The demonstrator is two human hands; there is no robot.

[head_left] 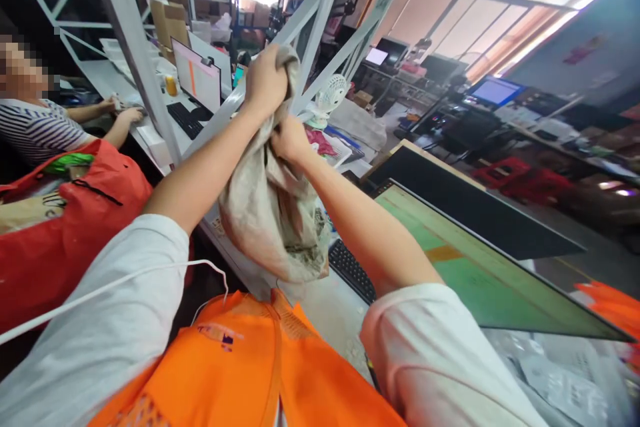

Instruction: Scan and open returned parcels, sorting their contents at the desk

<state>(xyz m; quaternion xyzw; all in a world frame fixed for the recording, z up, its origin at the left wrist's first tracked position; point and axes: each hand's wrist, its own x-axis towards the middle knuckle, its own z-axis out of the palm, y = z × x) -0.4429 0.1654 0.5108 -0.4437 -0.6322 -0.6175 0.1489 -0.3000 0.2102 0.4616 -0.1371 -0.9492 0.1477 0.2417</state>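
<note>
A stained grey-beige cloth [250,207] hangs in loose folds in front of my chest, above the desk. It may be a sack, but its opening does not show. My left hand [267,83] grips the bunched top, fingers wrapped round it. Just below and to the right, my right hand [291,139] is closed on the same cloth, its fingertips partly hidden by the folds. Darker patches mark the lower right part of the cloth.
Right of the cloth are a black keyboard [353,270] and a large tilted monitor [480,260]. A white fan [331,95] stands behind. Metal posts [140,60] rise at left, near a red bag [100,200] and a seated person in a striped shirt [37,127].
</note>
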